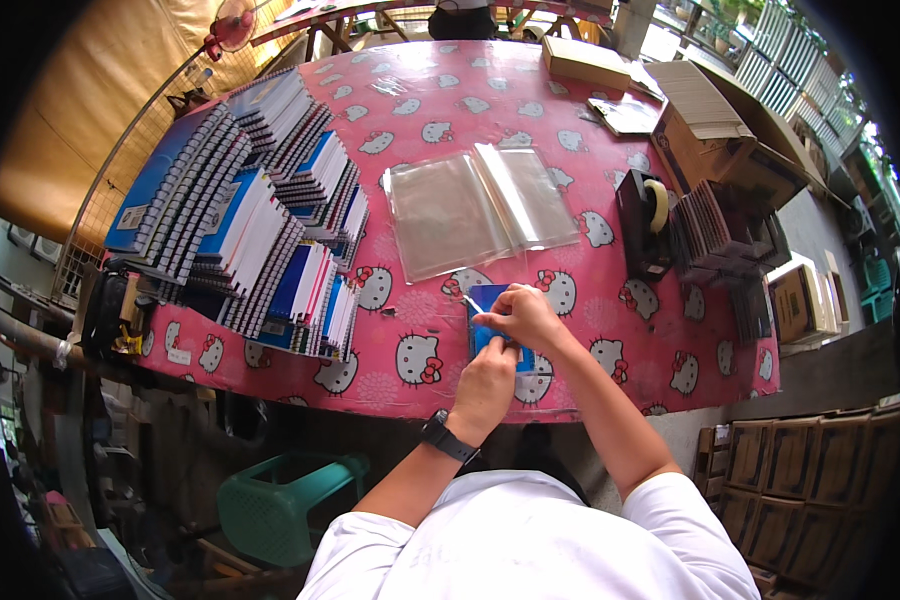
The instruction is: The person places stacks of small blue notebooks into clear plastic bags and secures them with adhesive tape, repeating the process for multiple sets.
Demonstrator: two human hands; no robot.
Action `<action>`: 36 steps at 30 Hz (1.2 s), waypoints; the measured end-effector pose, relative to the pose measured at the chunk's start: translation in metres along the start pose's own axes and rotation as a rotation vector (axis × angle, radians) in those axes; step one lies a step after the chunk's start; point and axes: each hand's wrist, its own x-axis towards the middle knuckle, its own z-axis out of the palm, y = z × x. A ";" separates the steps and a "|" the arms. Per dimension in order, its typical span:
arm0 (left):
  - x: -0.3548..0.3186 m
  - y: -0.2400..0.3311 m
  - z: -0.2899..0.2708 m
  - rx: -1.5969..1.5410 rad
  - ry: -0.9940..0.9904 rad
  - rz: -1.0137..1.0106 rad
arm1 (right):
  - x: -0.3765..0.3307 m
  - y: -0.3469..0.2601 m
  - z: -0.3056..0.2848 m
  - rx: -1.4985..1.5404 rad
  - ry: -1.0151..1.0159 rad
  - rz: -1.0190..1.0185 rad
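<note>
A small blue notebook [484, 297] lies near the front edge of the table, largely hidden under my hands. My left hand [487, 388], with a black watch [448, 435] on its wrist, has its fingers closed on the notebook's lower part. Above it, my right hand [523, 315] bends over the notebook with thumb and fingers pinched. A thin white strip [473, 306] sticks out from that pinch toward the left; its exact kind is unclear. Just beyond the hands rest two stacks of clear plastic sleeves [450, 215].
Piles of spiral notebooks [260, 225] fill the table's left side. On the right stand a black tape dispenser [645, 225], stacked small packs in clear wrap [715, 225] and an open cardboard box [715, 140]. A green stool [280, 505] stands below the table's front left.
</note>
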 end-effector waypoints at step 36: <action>0.022 -0.091 0.021 -0.190 -0.185 0.112 | -0.027 0.017 -0.014 -0.465 -0.260 -0.024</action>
